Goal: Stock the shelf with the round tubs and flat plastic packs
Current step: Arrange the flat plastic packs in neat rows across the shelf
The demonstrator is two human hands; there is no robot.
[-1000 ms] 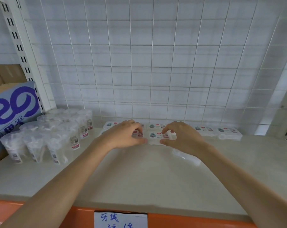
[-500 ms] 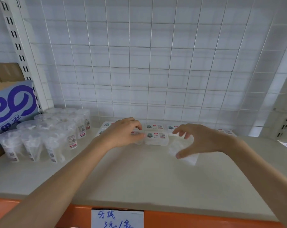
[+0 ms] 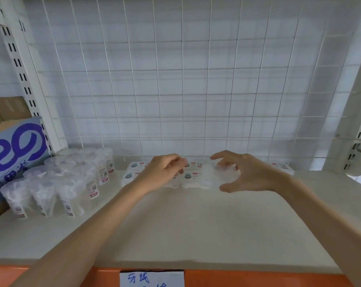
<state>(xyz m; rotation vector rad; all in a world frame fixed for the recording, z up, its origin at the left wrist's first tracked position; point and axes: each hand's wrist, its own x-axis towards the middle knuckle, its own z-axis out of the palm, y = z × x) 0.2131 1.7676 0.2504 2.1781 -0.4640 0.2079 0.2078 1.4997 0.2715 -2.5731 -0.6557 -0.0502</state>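
Several clear round tubs (image 3: 72, 179) with barcode labels stand grouped at the shelf's left. Flat plastic packs (image 3: 134, 166) with small printed labels lie in rows at the back middle, and one more flat pack (image 3: 281, 167) lies further right. My left hand (image 3: 165, 172) rests on the front row with its fingers curled over a pack (image 3: 191, 177). My right hand (image 3: 247, 172) holds a clear flat pack (image 3: 218, 175) between thumb and fingers, right beside the front row's right end. My hands hide parts of the rows.
The pale shelf board (image 3: 185, 224) has an orange front edge (image 3: 258, 278) with a handwritten price label (image 3: 151, 278). A white wire grid (image 3: 175, 79) closes the back. A blue-printed cardboard box (image 3: 16, 150) stands past the left upright.
My right hand lifted a clear flat pack off the shelf to the right, then carried it left and back up against the front row. My left hand stayed on the packs.
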